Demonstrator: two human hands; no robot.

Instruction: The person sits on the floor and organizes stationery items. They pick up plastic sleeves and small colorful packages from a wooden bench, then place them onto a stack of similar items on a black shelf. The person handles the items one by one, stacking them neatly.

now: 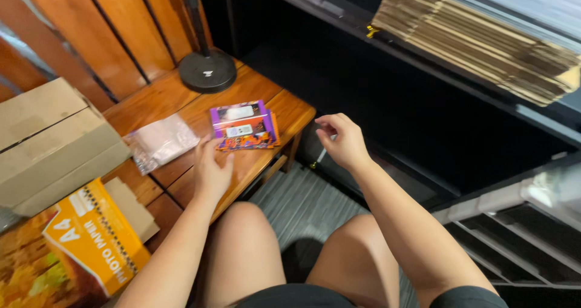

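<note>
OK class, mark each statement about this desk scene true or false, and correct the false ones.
1. The left hand rests on the wooden table beside the stack of purple and orange packets. True.
2. The right hand lies flat on the table. False: it is raised off the table's edge, pinching a small thin object.
3. A clear plastic bag lies left of the packets. True.
4. The round black lamp base stands on the cardboard box. False: it stands on the table.
5. Flattened cardboard sheets are stacked on the dark shelf at upper right. True.
</note>
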